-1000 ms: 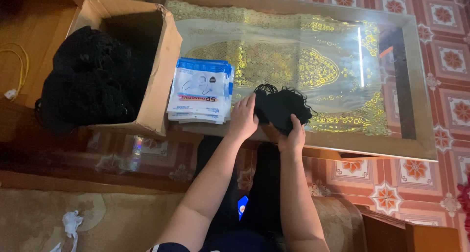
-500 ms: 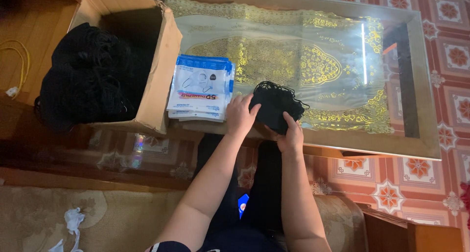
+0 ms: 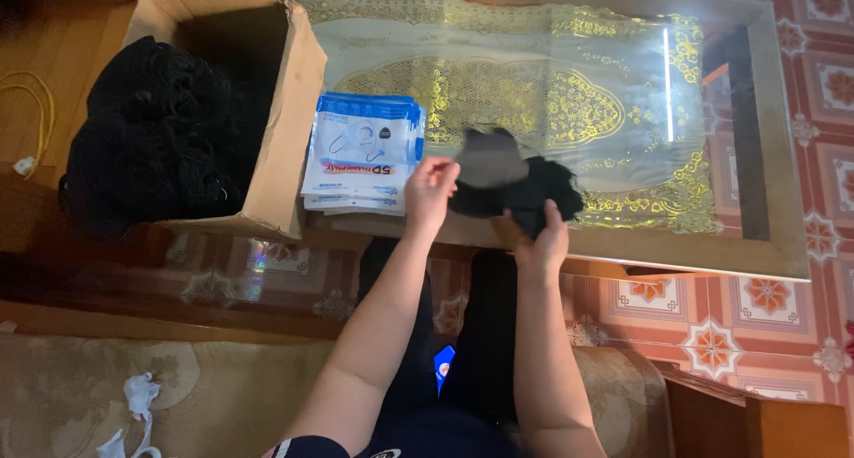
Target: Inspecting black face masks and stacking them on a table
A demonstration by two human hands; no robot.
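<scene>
A bunch of black face masks (image 3: 534,191) lies at the near edge of the glass-topped table (image 3: 756,236). My right hand (image 3: 541,240) grips this bunch from below. My left hand (image 3: 431,187) pinches one black mask (image 3: 489,158) and lifts it off the bunch, towards the left. A stack of blue-and-white flat packets (image 3: 360,151) lies just left of my left hand on the table.
An open cardboard box (image 3: 285,84) heaped with black masks (image 3: 151,133) stands at the left. A gold-patterned cloth (image 3: 551,93) shows under the glass. A sofa (image 3: 178,387) with white scraps (image 3: 138,396) is below, with red patterned floor tiles (image 3: 765,298) to the right.
My left hand has pulled a single mask up and away from the bunch; before, both hands were closed around the whole bunch.
</scene>
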